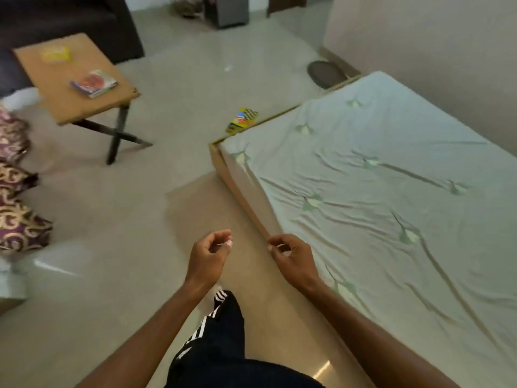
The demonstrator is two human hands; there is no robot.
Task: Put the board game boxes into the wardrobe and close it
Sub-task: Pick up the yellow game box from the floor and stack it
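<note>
Pale floor tiles (pixel 117 289) filled most of the frame, and the two board game boxes lay well apart on different surfaces. One box (pixel 94 83), flat with a red round print on its lid, rested on the small wooden table (pixel 36 79) at the upper left. A second, yellow box (pixel 242 119) lay on the floor at upper centre, just beside the corner of the bed frame (pixel 216 161). Neither box was held, and no wardrobe appeared in view, so the task was judged to be at its start.

Both hands were raised at lower centre and carried nothing. The left hand (pixel 208 257) had its fingers loosely curled, thumb near the fingertips; the right hand (pixel 291 260) was curled the same way, over the edge of the bed. This posture was judged to be that of free hands ready to reach.

A yellow item (pixel 54 54) sat on the far part of the table. Patterned cushions (pixel 16 208) lay along the left edge. A mattress under a wrinkled green sheet (pixel 391 191) occupied the right side. A dark round object (pixel 326 72) lay by the wall at the upper right. The floor between the person and either box appeared unobstructed.
</note>
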